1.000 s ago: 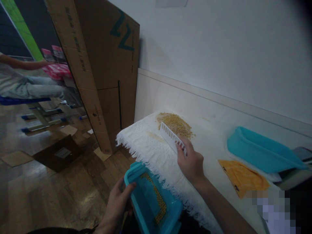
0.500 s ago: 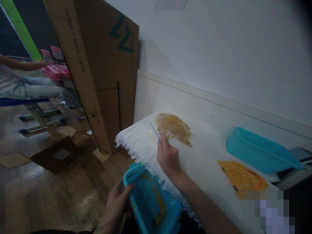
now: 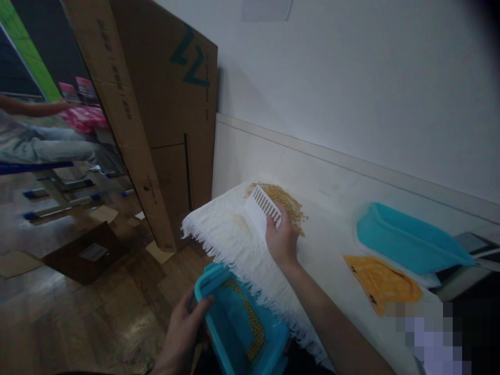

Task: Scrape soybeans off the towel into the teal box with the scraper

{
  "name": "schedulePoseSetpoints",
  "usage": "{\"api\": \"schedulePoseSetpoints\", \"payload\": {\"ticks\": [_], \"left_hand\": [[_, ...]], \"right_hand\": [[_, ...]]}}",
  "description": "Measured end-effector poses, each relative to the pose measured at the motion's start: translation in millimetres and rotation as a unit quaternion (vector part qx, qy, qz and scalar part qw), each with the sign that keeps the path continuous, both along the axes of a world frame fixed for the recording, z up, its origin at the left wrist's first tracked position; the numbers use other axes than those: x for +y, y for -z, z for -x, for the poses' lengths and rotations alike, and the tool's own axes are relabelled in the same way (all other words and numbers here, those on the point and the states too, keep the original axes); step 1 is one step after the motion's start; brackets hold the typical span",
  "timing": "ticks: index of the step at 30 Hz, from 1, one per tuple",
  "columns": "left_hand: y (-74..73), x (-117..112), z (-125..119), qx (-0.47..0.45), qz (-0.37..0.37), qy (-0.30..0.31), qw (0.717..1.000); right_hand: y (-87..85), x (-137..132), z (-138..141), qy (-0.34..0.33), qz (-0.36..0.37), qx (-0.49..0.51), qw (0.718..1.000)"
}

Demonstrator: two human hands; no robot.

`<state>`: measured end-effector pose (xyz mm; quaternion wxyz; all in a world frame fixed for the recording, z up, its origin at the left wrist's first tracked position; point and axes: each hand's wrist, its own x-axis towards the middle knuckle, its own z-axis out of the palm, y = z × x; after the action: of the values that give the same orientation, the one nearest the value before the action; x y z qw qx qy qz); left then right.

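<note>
My left hand (image 3: 185, 325) grips the rim of a blue plastic container (image 3: 230, 323), thumb over the edge, below the front of the table. Soybeans (image 3: 255, 328) lie in a band along its bottom. In my right hand (image 3: 283, 242) is a flat white slotted plastic piece (image 3: 262, 211), tilted over the white fringed cloth (image 3: 219, 224). Just behind that piece, a spread of loose soybeans (image 3: 287, 200) lies on the cloth, partly hidden by the piece and my fingers.
Farther right on the table are a blue scoop-shaped tray (image 3: 406, 239) and an orange cloth pouch (image 3: 385, 281). A tall cardboard box (image 3: 167, 114) stands at the table's left end. An open carton (image 3: 84, 252) lies on the floor. A seated person (image 3: 47, 140) is at far left.
My right hand has moved slightly right and turned the white slotted piece so its flat face shows, now covering part of the soybean spread. My left hand still holds the container.
</note>
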<state>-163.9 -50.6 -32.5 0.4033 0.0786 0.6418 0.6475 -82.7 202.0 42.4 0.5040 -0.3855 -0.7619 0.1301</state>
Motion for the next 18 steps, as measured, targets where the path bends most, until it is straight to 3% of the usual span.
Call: {"api": "schedulePoseSetpoints", "payload": {"ticks": [10,18], "left_hand": [[-1.1,-1.5,-1.3,0.011,0.021,0.009,1.0],[-11.3,0.3,-6.7,0.009,0.016,-0.007,1.0]], "right_hand": [[1.2,34.5,-52.0,0.099,0.051,0.012,0.994],[1.7,60.3,-96.4,0.131,0.079,0.002,0.988]]}}
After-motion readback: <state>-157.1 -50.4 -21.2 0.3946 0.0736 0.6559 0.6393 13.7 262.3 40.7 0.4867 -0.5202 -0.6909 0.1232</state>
